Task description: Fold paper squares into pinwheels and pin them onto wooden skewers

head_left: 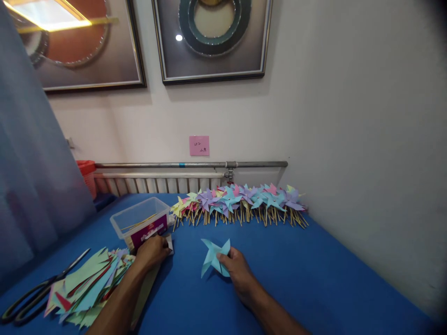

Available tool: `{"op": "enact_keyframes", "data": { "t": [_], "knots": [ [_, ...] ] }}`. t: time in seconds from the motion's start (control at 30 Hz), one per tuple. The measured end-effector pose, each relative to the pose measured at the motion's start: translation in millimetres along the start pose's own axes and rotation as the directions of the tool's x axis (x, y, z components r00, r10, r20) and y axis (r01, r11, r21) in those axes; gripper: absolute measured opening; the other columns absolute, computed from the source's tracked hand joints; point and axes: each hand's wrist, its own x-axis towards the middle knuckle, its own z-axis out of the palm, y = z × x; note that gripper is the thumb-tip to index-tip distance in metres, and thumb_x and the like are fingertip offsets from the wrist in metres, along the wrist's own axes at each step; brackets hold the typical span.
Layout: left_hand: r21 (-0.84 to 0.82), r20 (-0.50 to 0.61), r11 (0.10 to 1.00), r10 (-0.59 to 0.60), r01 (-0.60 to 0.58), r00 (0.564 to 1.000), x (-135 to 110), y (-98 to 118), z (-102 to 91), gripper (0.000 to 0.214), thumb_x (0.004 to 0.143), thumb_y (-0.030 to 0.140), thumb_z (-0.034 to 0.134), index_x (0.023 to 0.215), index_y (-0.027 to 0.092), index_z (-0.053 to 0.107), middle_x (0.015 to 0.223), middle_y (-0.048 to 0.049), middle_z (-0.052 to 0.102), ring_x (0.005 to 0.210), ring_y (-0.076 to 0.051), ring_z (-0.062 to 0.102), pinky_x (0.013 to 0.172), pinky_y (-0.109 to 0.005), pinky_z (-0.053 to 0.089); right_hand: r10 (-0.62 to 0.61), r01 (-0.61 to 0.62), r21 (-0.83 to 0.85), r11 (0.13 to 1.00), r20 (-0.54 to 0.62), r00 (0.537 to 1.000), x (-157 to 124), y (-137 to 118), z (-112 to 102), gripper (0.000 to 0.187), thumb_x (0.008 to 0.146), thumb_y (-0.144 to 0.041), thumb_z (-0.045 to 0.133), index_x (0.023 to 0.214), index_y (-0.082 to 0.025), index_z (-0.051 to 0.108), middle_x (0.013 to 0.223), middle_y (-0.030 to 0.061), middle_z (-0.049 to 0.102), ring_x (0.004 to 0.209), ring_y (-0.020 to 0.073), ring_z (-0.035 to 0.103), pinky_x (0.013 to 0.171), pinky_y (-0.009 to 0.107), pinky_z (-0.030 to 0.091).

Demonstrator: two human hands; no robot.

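My right hand (236,266) pinches a light blue folded paper pinwheel (213,258) against the blue table (314,279). My left hand (151,251) rests closed at the foot of a clear plastic box (139,221), its fingertips on a small white item (170,244) that I cannot make out. The box has a maroon label and thin wooden sticks inside.
A long row of finished paper pinwheels on sticks (240,202) lies along the back by the wall. A stack of cut coloured paper (89,284) sits at the left, with black scissors (38,291) beside it. A grey curtain hangs at the far left.
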Motion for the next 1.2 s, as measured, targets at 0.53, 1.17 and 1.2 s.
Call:
{"op": "enact_keyframes", "data": {
  "t": [0.53, 1.17, 1.2],
  "knots": [
    [0.042, 0.025, 0.999, 0.016, -0.017, 1.0, -9.7, 6.4, -6.4, 0.02, 0.075, 0.022, 0.054, 0.079, 0.022, 0.074, 0.09, -0.0089, 0.076, 0.085, -0.024, 0.07, 0.061, -0.028, 0.038, 0.005, -0.005, -0.008, 1.0, -0.061, 0.998, -3.9, -4.6, -3.7, 0.031, 0.066, -0.039, 0.075, 0.086, -0.016, 0.07, 0.062, -0.0016, 0.063, 0.056, 0.0142, 0.053, 0.056, 0.026, 0.042],
    [0.094, -0.095, 0.995, 0.031, -0.022, 0.995, -10.9, 3.4, 0.5, 0.03, 0.096, 0.03, 0.038, 0.096, 0.017, 0.065, 0.1, -0.0169, 0.073, 0.095, -0.03, 0.069, 0.077, -0.035, 0.046, -0.028, 0.025, -0.045, 0.999, -0.072, 0.997, -4.3, -3.1, -7.9, 0.033, 0.067, -0.042, 0.075, 0.086, -0.016, 0.069, 0.063, -0.0005, 0.065, 0.057, 0.0157, 0.055, 0.055, 0.025, 0.041],
    [0.084, -0.099, 0.996, 0.04, -0.031, 0.994, -10.8, 3.3, 0.2, 0.03, 0.096, 0.03, 0.037, 0.098, 0.017, 0.064, 0.101, -0.0166, 0.073, 0.095, -0.029, 0.069, 0.076, -0.035, 0.046, -0.021, 0.017, -0.049, 0.999, -0.074, 0.997, -3.0, -2.3, -8.6, 0.032, 0.066, -0.042, 0.075, 0.084, -0.016, 0.069, 0.061, -0.0011, 0.064, 0.056, 0.0155, 0.054, 0.055, 0.025, 0.041]
  ]
}}
